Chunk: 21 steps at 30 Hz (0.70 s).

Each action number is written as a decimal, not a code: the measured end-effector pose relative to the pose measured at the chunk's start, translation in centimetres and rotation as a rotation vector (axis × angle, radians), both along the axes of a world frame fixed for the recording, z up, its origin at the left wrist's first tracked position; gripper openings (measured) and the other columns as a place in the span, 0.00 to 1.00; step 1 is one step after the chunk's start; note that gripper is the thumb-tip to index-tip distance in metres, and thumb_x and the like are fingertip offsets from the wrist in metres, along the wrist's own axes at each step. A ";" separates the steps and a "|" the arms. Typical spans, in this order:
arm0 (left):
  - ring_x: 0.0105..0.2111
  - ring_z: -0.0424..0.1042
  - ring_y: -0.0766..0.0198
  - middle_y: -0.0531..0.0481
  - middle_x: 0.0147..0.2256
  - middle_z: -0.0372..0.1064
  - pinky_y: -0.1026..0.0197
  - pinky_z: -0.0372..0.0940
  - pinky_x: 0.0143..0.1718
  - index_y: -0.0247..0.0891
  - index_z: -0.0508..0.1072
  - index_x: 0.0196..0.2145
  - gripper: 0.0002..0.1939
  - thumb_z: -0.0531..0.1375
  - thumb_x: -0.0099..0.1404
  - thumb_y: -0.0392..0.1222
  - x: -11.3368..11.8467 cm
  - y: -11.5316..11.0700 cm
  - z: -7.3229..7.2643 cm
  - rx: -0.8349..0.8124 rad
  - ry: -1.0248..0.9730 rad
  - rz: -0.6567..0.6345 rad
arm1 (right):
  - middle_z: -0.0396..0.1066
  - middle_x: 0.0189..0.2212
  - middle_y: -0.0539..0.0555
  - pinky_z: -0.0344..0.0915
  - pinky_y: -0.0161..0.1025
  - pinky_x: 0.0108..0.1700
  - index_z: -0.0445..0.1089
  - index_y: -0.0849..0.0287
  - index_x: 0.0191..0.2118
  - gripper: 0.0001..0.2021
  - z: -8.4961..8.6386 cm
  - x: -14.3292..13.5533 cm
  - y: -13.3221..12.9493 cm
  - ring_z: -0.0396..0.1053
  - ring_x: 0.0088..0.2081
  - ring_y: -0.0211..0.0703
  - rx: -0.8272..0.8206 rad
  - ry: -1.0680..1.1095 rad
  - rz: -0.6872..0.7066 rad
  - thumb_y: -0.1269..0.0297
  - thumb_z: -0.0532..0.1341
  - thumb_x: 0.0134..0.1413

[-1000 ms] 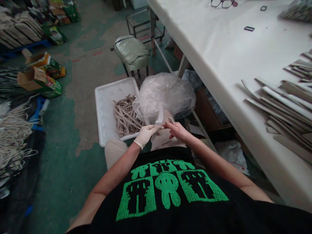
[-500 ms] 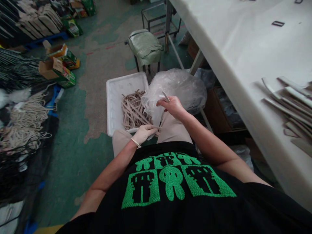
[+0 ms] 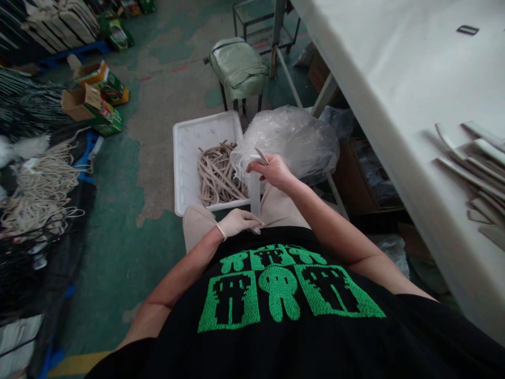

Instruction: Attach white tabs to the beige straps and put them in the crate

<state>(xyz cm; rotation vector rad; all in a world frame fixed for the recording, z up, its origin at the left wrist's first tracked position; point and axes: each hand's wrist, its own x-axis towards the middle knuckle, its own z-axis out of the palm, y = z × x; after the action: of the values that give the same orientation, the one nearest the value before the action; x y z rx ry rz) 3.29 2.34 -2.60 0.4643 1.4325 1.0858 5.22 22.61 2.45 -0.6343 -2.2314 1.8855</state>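
My left hand (image 3: 240, 221), in a pale glove with a band at the wrist, is closed in a pinch low over my lap. A small light end, apparently of a beige strap (image 3: 261, 223), pokes out at its fingertips; the rest is hidden. Higher up and to the right, my bare right hand (image 3: 275, 169) is closed around a greyish strap (image 3: 261, 156), whose end sticks up past the fingers. Below that hand hangs a translucent white strip (image 3: 254, 196). Just beyond my knees stands a white plastic tub (image 3: 185, 168) with a tangle of beige straps (image 3: 218, 176) inside.
A crumpled clear plastic bag (image 3: 295, 139) bulges beside the tub. Behind it is a stool with a green cover (image 3: 239, 66). A white table (image 3: 379, 95) bearing cut straps (image 3: 479, 168) runs along my right. Open cartons (image 3: 92, 108) and bundled cords (image 3: 43, 195) lie at left.
My left hand has drawn down toward my waist, away from the tub's edge. The right hand has shifted slightly left, and the translucent strip below it now hangs straighter.
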 end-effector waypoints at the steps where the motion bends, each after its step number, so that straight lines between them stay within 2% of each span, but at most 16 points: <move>1: 0.26 0.76 0.60 0.44 0.27 0.79 0.58 0.70 0.36 0.36 0.83 0.33 0.12 0.70 0.54 0.47 0.2 -0.1 -0.1 -0.009 -0.004 -0.008 | 0.73 0.27 0.50 0.61 0.29 0.24 0.77 0.62 0.30 0.12 0.1 -0.1 -0.1 0.65 0.29 0.36 -0.008 -0.003 0.007 0.59 0.61 0.52; 4: 0.28 0.77 0.59 0.43 0.29 0.80 0.57 0.71 0.39 0.35 0.84 0.33 0.12 0.70 0.55 0.47 0.3 -0.6 -0.1 0.002 -0.029 -0.020 | 0.74 0.28 0.51 0.61 0.29 0.24 0.76 0.61 0.29 0.10 0.2 -0.4 -0.5 0.66 0.29 0.36 -0.103 -0.060 0.026 0.61 0.61 0.52; 6: 0.28 0.77 0.59 0.42 0.29 0.80 0.57 0.71 0.38 0.34 0.84 0.32 0.13 0.71 0.54 0.47 -0.1 -1.1 0.1 0.030 -0.047 0.062 | 0.74 0.28 0.50 0.61 0.28 0.24 0.76 0.61 0.29 0.07 -0.1 -0.5 -0.9 0.67 0.28 0.36 -0.211 -0.124 0.016 0.63 0.62 0.51; 9: 0.26 0.75 0.63 0.45 0.26 0.78 0.61 0.70 0.34 0.34 0.83 0.30 0.13 0.74 0.51 0.46 -2.0 -2.1 0.4 0.086 -0.077 0.347 | 0.74 0.26 0.50 0.61 0.27 0.22 0.74 0.61 0.30 0.06 -1.0 0.2 -1.7 0.63 0.24 0.32 -0.383 -0.195 0.013 0.64 0.66 0.49; 12: 0.25 0.73 0.67 0.48 0.26 0.78 0.64 0.70 0.33 0.35 0.81 0.28 0.13 0.76 0.46 0.43 -4.1 -2.8 0.6 0.154 -0.155 0.700 | 0.76 0.28 0.51 0.59 0.28 0.19 0.72 0.61 0.29 0.09 -2.2 1.9 -2.5 0.54 0.19 0.28 -0.538 -0.214 0.104 0.62 0.69 0.47; 14: 0.27 0.75 0.66 0.49 0.28 0.78 0.62 0.71 0.36 0.36 0.81 0.27 0.13 0.77 0.45 0.43 -4.7 -2.9 0.6 0.193 -0.185 0.811 | 0.76 0.30 0.52 0.58 0.28 0.18 0.71 0.61 0.28 0.11 -2.8 3.1 -3.1 0.49 0.17 0.26 -0.614 -0.236 0.174 0.61 0.70 0.45; 15: 0.30 0.76 0.65 0.48 0.29 0.79 0.61 0.72 0.39 0.36 0.81 0.27 0.14 0.77 0.45 0.44 -4.7 -2.8 0.6 0.212 -0.183 0.805 | 0.76 0.30 0.51 0.58 0.28 0.18 0.70 0.61 0.28 0.11 -3.1 3.7 -3.4 0.48 0.17 0.25 -0.638 -0.254 0.202 0.61 0.71 0.44; 17: 0.35 0.77 0.61 0.47 0.32 0.80 0.57 0.71 0.45 0.37 0.82 0.29 0.16 0.77 0.45 0.47 -4.0 -2.2 0.5 0.244 -0.141 0.714 | 0.74 0.27 0.49 0.58 0.27 0.18 0.70 0.61 0.28 0.12 -3.5 4.5 -4.1 0.49 0.17 0.25 -0.649 -0.286 0.231 0.62 0.72 0.41; 19: 0.40 0.77 0.58 0.45 0.37 0.81 0.55 0.68 0.51 0.37 0.83 0.32 0.16 0.76 0.47 0.48 -3.0 -1.4 0.4 0.245 -0.058 0.598 | 0.69 0.23 0.45 0.58 0.26 0.19 0.70 0.60 0.28 0.13 -3.7 5.0 -4.8 0.54 0.19 0.27 -0.625 -0.300 0.216 0.63 0.73 0.38; 21: 0.46 0.76 0.55 0.43 0.43 0.80 0.53 0.65 0.55 0.38 0.83 0.33 0.15 0.75 0.49 0.47 -2.3 -0.7 0.5 0.243 0.053 0.544 | 0.65 0.21 0.43 0.59 0.26 0.19 0.69 0.60 0.29 0.14 -3.9 5.2 -5.3 0.58 0.21 0.29 -0.595 -0.312 0.205 0.65 0.74 0.37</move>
<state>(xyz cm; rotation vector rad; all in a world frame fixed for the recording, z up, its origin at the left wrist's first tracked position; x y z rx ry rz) 1.01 1.64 -2.09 0.2770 1.5218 1.7070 10.44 17.30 -1.42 -0.8539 -1.9348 2.7600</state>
